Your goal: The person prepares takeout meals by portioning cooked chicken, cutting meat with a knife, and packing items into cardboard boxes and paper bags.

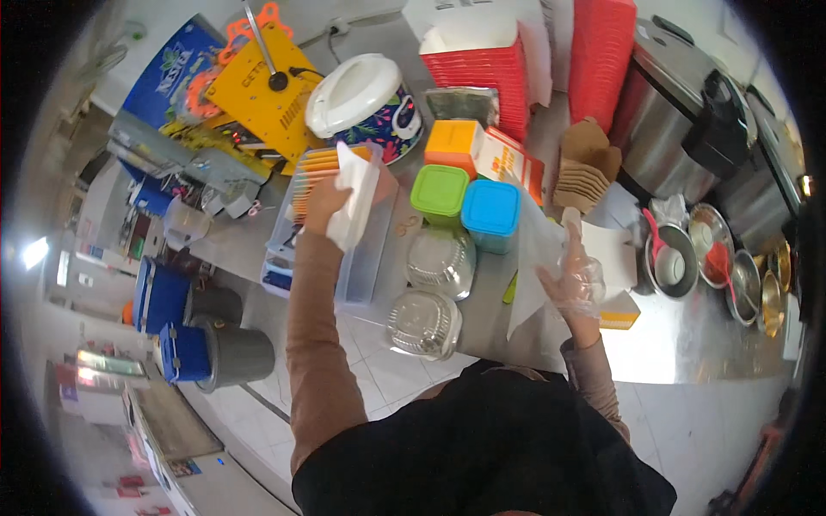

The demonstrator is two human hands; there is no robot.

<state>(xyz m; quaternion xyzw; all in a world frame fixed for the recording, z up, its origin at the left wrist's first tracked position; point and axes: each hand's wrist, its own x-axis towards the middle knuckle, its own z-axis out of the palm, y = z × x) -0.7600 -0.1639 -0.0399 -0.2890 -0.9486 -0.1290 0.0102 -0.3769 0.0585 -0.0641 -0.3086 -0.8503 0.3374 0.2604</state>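
My bare left hand (pixel 326 203) grips white paper (pixel 353 193), apparently tissue or napkins, over a clear plastic bin (pixel 377 258). Orange-edged packets or envelopes (pixel 316 169) stand in a row in the bin, next to my fingers. A clear plastic glove covers my right hand (pixel 575 277), whose thumb and fingers are spread beside a translucent white sheet (pixel 535 251). Thumb and sheet overlap; whether they touch is hard to tell. To the right of this hand sits an open white carton (pixel 603 255) with a yellow side. Clear clamshell containers (pixel 426 322) lie between my arms.
Green-lidded (pixel 440 190) and blue-lidded tubs (pixel 490 206) stand mid-counter. Behind are a patterned rice cooker (pixel 355 97), red carton stacks (pixel 481 84) and brown paper trays (pixel 584 171). Metal bowls (pixel 671 261) and large steel cookers (pixel 671 116) are on the right. The counter's front edge (pixel 477 348) borders me.
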